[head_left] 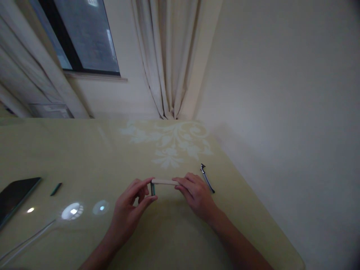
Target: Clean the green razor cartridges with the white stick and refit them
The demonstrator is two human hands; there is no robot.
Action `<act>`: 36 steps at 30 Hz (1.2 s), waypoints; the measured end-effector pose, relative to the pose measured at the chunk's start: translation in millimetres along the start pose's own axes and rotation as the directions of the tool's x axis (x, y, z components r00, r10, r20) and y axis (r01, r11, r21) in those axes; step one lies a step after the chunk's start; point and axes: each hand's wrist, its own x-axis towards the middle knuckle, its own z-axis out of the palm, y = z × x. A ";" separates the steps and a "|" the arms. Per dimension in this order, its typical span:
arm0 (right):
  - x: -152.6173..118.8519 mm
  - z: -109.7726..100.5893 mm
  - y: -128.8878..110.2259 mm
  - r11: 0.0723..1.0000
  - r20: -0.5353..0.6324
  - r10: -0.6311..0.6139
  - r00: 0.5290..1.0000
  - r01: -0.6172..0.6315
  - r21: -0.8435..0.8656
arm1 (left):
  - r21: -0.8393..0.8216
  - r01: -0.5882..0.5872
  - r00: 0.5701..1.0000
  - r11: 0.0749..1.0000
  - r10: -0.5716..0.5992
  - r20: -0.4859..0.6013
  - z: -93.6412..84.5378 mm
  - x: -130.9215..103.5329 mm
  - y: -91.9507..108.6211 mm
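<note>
Above the yellow-green table, my left hand (pixel 132 204) grips a small dark piece with a teal edge (pixel 152 189) between thumb and forefinger, one fingertip at each end. A pale, flat stick (pixel 164 182) runs sideways from the top of that piece. Its right end is pinched between the thumb and fingers of my right hand (pixel 197 193). The stick's left end meets the dark piece near my left forefinger; whether the two are joined cannot be made out. A razor-like tool with a blue and black handle (pixel 207 179) lies just beyond my right hand.
The table (pixel 112 157) has a white floral pattern. At its left are a black flat device (pixel 17 197), a small dark green piece (pixel 56 189) and a white cable (pixel 30 240). A wall (pixel 281 131) borders the right edge; curtains (pixel 168 56) hang behind.
</note>
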 end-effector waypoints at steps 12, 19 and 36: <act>-1.0 -1.5 -2.8 0.997 0.011 -0.074 0.997 0.074 -0.002 | 0.046 -0.026 1.000 0.999 0.026 -0.005 -1.6 2.1 0.8; -1.3 -1.5 -2.9 0.997 -0.044 -0.047 0.998 0.044 -0.057 | 0.020 -0.033 0.999 0.999 0.033 0.007 -1.8 2.5 1.3; -3.3 -2.3 -11.0 0.996 -0.038 -0.079 0.996 0.078 -0.036 | 0.005 -0.011 1.000 1.000 0.011 0.010 1.4 -1.4 0.8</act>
